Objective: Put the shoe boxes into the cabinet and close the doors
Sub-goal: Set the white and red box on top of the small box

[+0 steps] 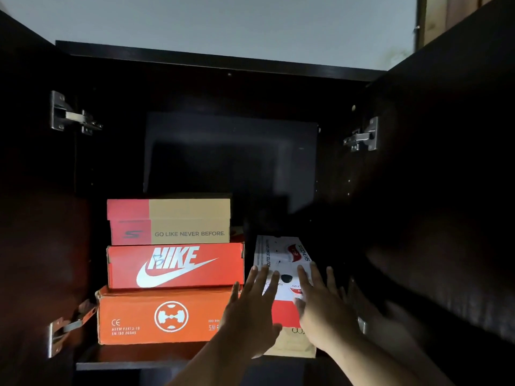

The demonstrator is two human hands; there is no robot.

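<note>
Shoe boxes filled the lower part of the dark cabinet (pixel 211 55), whose two doors stood swung wide open. At the left side of the shelf (pixel 117 364) three boxes were stacked: an orange box (pixel 156 316) with a round white emblem at the bottom, a red Nike box (pixel 175 264) on top of it, and a red-and-tan box (pixel 170 221) printed "GO LIKE NEVER BEFORE" on top of that. Just beside the stack, toward the right side of the shelf, a white box (pixel 281 257) with red markings stood with its narrow end facing out, resting on a tan box (pixel 292 344) at the front edge of the shelf.

Both hands were flat and spread against the front of the white box, gripping nothing. The left hand (pixel 250 310) lay with straight fingers over the box's left front part, its thumb pointing toward the orange box. The right hand (pixel 323 310) pressed the right front part, fingers straight and fanned upward.

Metal hinges showed on the open doors: one at upper left (pixel 71 115), one at lower left (pixel 64 330) and one at upper right (pixel 363 136). A pale wall (pixel 223 20) showed above the cabinet top.
</note>
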